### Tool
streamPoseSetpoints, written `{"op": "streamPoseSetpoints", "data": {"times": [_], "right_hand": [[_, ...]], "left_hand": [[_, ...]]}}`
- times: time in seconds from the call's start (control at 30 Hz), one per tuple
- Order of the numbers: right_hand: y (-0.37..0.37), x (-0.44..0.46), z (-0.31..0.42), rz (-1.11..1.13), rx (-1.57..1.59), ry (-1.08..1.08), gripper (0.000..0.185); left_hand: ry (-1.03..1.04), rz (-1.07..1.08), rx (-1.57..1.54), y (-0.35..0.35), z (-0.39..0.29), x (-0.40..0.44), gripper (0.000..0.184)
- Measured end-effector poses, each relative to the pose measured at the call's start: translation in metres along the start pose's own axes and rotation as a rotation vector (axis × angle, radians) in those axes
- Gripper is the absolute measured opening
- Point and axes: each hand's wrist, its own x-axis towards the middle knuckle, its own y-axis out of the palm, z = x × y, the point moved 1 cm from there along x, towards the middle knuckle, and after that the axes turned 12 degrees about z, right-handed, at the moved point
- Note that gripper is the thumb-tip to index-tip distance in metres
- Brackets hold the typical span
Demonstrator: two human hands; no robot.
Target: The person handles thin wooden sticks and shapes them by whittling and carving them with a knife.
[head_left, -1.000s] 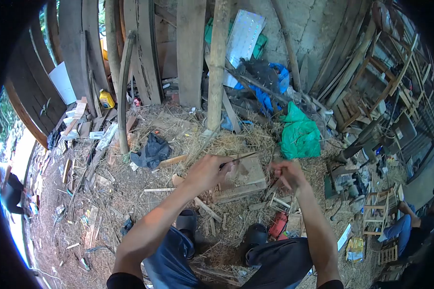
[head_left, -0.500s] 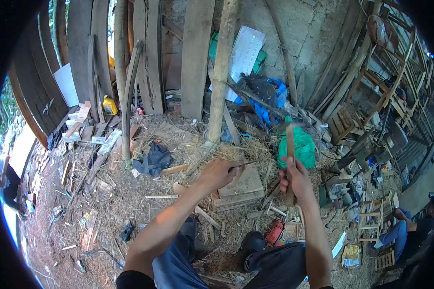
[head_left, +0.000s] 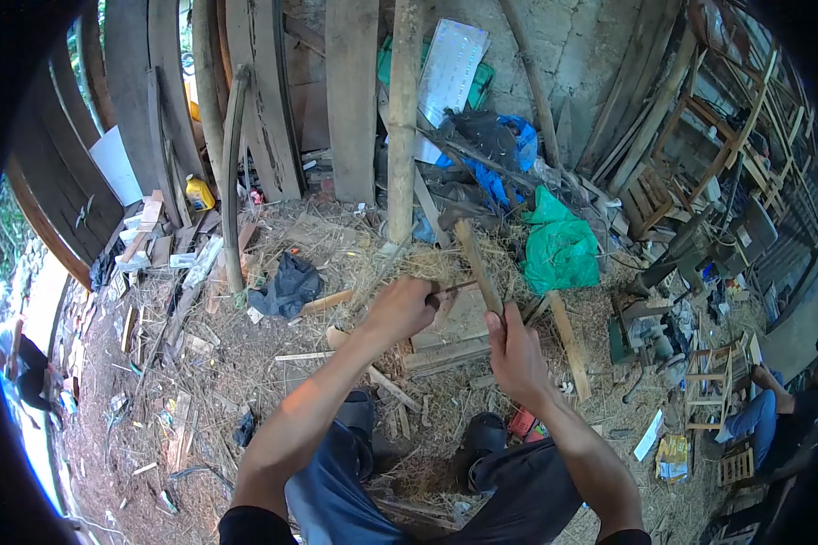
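1. The right hand (head_left: 521,359) is closed round the handle of a hammer (head_left: 480,265), which slants up and away from it; the head is hard to make out against the clutter.
2. The left hand (head_left: 400,309) pinches a thin rod (head_left: 458,288) that points toward the hammer handle; whether the two touch, I cannot tell.
3. A wooden block (head_left: 447,356) lies on the ground below and between the hands; to work well over it, I would hold the rod firmly, fingers back from its tip, and the hammer low on its handle, in line with the rod.
4. Just right of the right hand lies a board (head_left: 568,345); beyond that hand, a green bag (head_left: 562,243); beyond the left hand, a post (head_left: 400,163).
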Motion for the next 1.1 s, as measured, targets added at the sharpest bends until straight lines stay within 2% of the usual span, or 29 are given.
{"op": "streamPoseSetpoints", "data": {"times": [0.17, 0.3, 0.4, 0.47, 0.53, 0.6, 0.67, 0.73, 0.9, 1.0, 1.1], "right_hand": [[0.015, 0.002, -0.023, 0.059, -0.125, -0.011, 0.02], [0.007, -0.002, -0.013, 0.061, -0.085, -0.014, 0.021], [-0.005, -0.003, 0.004, -0.04, -0.073, -0.039, 0.02], [-0.011, -0.001, 0.013, -0.237, 0.033, -0.191, 0.02], [-0.008, 0.0, 0.011, -0.218, -0.001, -0.131, 0.019], [-0.001, 0.003, 0.001, -0.201, -0.034, -0.074, 0.019], [0.015, 0.005, -0.024, 0.064, -0.168, 0.044, 0.019], [0.019, 0.004, -0.034, 0.05, -0.14, 0.01, 0.019], [0.018, 0.0, -0.028, 0.069, -0.099, -0.01, 0.019], [0.011, -0.001, -0.009, -0.013, -0.049, -0.061, 0.019], [0.007, 0.002, 0.0, -0.061, -0.069, -0.061, 0.019]], "left_hand": [[0.058, -0.011, -0.031, -0.003, -0.012, -0.003, 0.021], [0.037, -0.011, 0.013, -0.002, -0.012, -0.001, 0.021], [-0.072, 0.041, 0.083, 0.0, -0.015, -0.001, 0.02], [-0.01, 0.004, 0.045, -0.001, -0.018, -0.002, 0.02], [0.054, -0.029, 0.008, -0.003, -0.023, -0.003, 0.021], [-0.05, 0.04, 0.07, -0.007, -0.027, -0.004, 0.021], [0.015, -0.001, 0.087, 0.005, -0.017, -0.002, 0.021], [0.084, -0.055, 0.112, 0.004, -0.016, -0.002, 0.021], [0.022, 0.033, 0.064, -0.005, -0.018, -0.005, 0.021], [-0.073, 0.049, 0.14, -0.004, -0.019, -0.004, 0.019], [-0.073, 0.088, 0.163, -0.006, -0.021, -0.003, 0.019]]}}
